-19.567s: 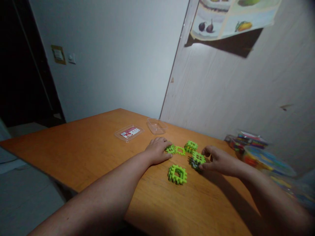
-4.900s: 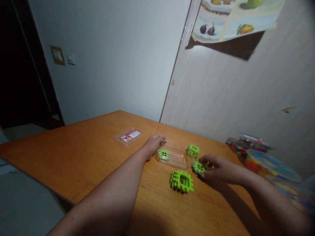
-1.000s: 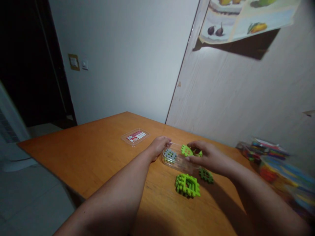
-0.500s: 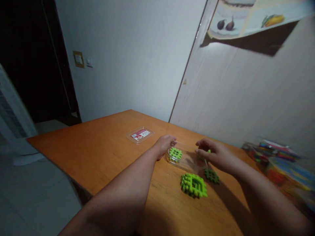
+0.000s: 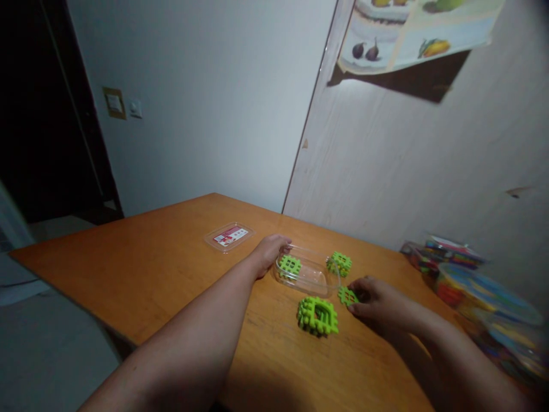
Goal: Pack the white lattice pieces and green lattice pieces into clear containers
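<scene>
A clear plastic container rests on the table, with a green notched lattice block inside its left end. My left hand grips the container's far left edge; its fingertips are partly hidden. To the right of the container, my right hand has thumb and fingers closed about the right edge of a flat green lattice block. A stack of green lattice blocks sits nearer to me, in front of the container. Behind its right end lies another small green stack.
The clear lid with a red and white label lies farther left on the wooden table. Tubs with colourful contents and a pile of packs stand along the right side by the wall.
My right hand has moved from above the container's right end down towards me, onto the flat green lattice block. My left hand stays on the container. The view has turned slightly right.
</scene>
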The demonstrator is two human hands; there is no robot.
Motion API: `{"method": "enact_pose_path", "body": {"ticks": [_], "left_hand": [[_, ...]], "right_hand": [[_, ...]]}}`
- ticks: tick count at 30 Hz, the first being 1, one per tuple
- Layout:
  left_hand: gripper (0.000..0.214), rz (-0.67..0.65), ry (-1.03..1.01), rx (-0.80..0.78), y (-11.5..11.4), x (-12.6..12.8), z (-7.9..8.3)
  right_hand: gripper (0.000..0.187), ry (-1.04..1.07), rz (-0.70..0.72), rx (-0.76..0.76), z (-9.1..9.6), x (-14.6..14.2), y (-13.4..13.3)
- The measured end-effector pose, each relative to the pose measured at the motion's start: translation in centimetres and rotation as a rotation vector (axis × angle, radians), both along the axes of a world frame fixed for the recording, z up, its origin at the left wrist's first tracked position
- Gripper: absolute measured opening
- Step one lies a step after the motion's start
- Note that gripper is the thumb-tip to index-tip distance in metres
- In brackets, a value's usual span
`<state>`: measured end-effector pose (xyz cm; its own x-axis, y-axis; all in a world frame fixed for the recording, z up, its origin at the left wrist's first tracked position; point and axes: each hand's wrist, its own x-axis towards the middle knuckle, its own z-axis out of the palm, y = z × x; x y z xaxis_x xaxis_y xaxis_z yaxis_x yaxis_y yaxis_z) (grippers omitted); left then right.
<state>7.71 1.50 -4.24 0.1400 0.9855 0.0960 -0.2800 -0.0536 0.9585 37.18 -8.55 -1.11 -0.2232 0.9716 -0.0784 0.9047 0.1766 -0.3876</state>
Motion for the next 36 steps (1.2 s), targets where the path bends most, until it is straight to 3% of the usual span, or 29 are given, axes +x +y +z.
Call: {"method": "enact_pose_path", "body": {"ticks": [4, 7, 12, 18, 22, 26, 30, 36], "left_hand": [[0.021, 0.003, -0.005, -0.003, 0.0, 0.0, 0.0], [0.019, 0.003, -0.001, -0.01, -0.1, 0.0, 0.0], [0.018, -0.006, -0.002, 0.006, -0.4, 0.0, 0.2], [0.018, -0.003, 0.03, 0.028, -0.9, -0.1, 0.5], [0.018, -0.003, 0.065, 0.033, -0.8, -0.2, 0.6], [0.02, -0.006, 0.066, 0.02, -0.9, -0.2, 0.6], [0.018, -0.002, 0.047, 0.004, -1.0, -0.1, 0.7], [0.018, 0.014, 0.032, 0.001, -0.8, 0.0, 0.6]], "right_hand": [[0.032, 0.001, -0.054, 0.027, 1.2, 0.3, 0.0], [0.041, 0.059, -0.06, 0.153, 3.2, -0.4, -0.1], [0.046, 0.147, 0.083, 0.253, 5.8, -4.9, 0.9], [0.041, -0.007, 0.203, 0.217, 5.7, -11.5, 3.7], [0.044, -0.043, 0.209, 0.201, 5.0, -13.0, 4.9], [0.049, 0.063, 0.151, 0.231, 4.9, -11.2, 5.4], [0.044, 0.136, 0.047, 0.277, 5.1, -7.3, 5.9], [0.047, 0.142, -0.074, 0.233, 4.5, -2.1, 6.4]]}}
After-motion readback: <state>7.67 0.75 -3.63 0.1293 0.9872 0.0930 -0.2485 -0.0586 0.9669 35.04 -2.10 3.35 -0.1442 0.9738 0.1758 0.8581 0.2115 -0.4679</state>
